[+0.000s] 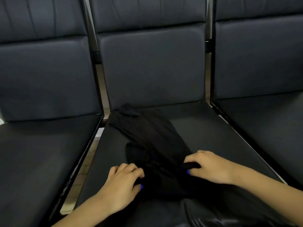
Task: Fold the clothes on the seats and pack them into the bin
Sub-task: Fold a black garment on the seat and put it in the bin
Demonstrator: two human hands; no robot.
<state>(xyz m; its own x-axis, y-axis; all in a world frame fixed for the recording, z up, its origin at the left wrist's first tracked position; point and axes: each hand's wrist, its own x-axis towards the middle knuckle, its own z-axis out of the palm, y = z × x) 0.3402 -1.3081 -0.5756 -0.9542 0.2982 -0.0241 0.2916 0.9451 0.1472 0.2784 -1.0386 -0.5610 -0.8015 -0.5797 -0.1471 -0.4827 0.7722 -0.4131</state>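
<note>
On the middle seat [205, 128], a black garment [147, 136] is lying bunched; the left hand [123, 182] and right hand [211, 166] are each pinching its near end; folding is seemingly just beginning; next, spreading it flat.

You are in a waiting area, the kind found in a public hall or lobby. A row of joined seats [188, 128] in dark padded vinyl, each with its own backrest [150, 66], stands on one shared metal frame [98, 125], with pale tiled floor [93, 153] showing through the gaps.
</note>
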